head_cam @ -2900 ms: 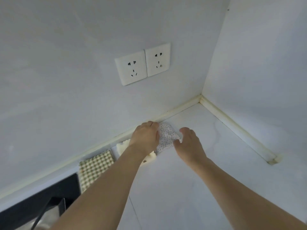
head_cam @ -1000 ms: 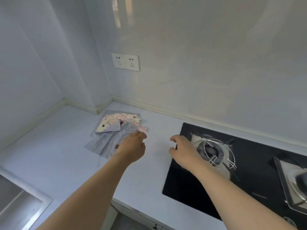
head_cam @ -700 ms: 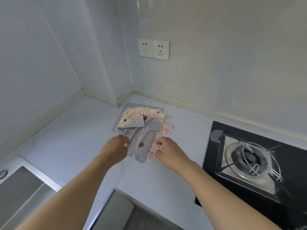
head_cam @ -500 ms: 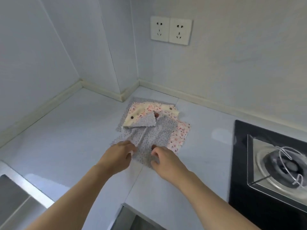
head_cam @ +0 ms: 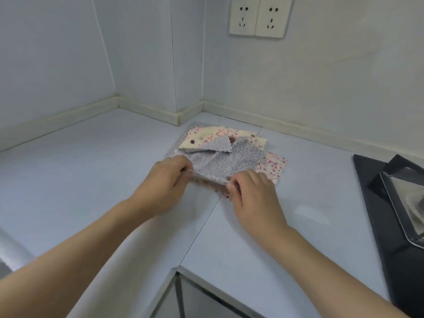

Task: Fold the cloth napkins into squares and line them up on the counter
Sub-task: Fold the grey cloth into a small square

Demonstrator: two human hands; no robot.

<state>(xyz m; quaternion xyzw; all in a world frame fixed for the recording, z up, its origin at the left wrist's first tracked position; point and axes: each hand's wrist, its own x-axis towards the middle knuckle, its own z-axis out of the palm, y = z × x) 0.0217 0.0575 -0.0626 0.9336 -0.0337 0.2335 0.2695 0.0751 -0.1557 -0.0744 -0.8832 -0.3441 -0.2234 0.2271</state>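
A loose pile of cloth napkins lies on the pale counter (head_cam: pixel 229 237) near the inner wall corner. On top is a grey dotted napkin (head_cam: pixel 229 160), rumpled, with one corner flipped over. Under it lie a cream napkin with dark dots (head_cam: pixel 202 137) and a pink floral napkin (head_cam: pixel 273 166). My left hand (head_cam: pixel 165 182) pinches the grey napkin's near left edge. My right hand (head_cam: pixel 252 191) pinches its near right edge. That near edge is lifted off the pile between both hands.
A black gas hob (head_cam: pixel 394 203) with a steel tray lies at the right edge. A steel sink rim (head_cam: pixel 9 255) shows at the lower left. A double wall socket (head_cam: pixel 258 17) sits above the pile. The counter's inner front corner (head_cam: pixel 176 268) is below my arms.
The view swung from a far counter corner, where both hands pressed a dotted napkin, to this pile. Both hands reached it, took the grey napkin's near edge and lifted it.
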